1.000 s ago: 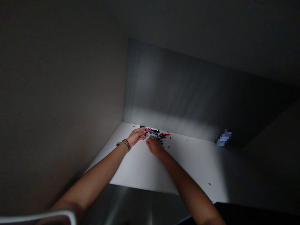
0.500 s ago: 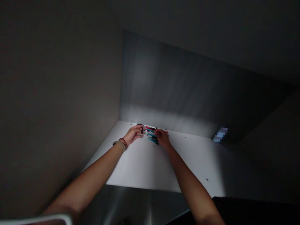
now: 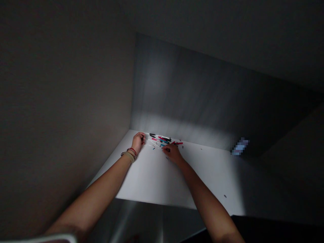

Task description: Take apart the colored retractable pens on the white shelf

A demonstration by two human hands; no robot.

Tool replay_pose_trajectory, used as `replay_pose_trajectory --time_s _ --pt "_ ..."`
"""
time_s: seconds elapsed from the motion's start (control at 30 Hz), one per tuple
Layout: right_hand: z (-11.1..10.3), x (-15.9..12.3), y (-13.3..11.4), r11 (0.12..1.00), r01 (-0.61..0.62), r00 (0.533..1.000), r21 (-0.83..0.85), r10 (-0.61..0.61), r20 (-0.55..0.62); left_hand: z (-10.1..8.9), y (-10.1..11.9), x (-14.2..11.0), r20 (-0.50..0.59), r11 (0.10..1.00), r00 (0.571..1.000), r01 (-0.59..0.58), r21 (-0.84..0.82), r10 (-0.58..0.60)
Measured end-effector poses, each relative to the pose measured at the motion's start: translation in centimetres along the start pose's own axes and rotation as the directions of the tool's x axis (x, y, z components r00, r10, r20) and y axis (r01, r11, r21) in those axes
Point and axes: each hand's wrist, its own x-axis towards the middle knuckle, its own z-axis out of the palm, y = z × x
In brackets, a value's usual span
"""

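Note:
My left hand (image 3: 138, 141) is at the left of a loose pile of pens, its fingers curled round a small dark thing that I cannot make out. My right hand (image 3: 172, 152) is closed in a pinch at the pile's near side, on what looks like a pale-barrelled pen pointing left. Between and beyond the hands lie red, blue and black pens and caps; a red pen (image 3: 178, 143) sticks out to the right. A black piece (image 3: 152, 134) rests near the back edge. Some pens are partly hidden by my right hand.
The white tabletop (image 3: 152, 182) meets a grey wall panel (image 3: 177, 87) at the back and a wall (image 3: 63, 101) on the left. A blurred-out bright object (image 3: 239, 147) stands at the back right. A small dark mark (image 3: 225, 196) shows near the front right.
My left hand has moved left, away from the pens, and its fingers have curled in. My right hand has shifted slightly left and nearer, uncovering more pens, which lie more spread out.

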Motion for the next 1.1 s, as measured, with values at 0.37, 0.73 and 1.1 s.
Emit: replay_pose_trajectory --time_s 0.37,0.73,1.1 --pt "-0.3 0.1 0.7 0.999 -0.034 0.999 0.032 0.035 -0.024 1.6 -1.4 -3.6 0.644 0.587 0.746 -0.602 0.542 0.170" --pt "-1.7 0.4 0.6 0.990 -0.118 0.972 0.072 0.130 -0.196 4.8 -2.8 -6.9 0.805 0.180 0.593 -0.793 0.582 0.012" --pt "-2.6 0.5 1.9 0.968 -0.250 0.943 0.008 0.245 -0.227 4.1 -2.7 -6.4 0.762 0.318 0.647 -0.727 0.609 0.020"
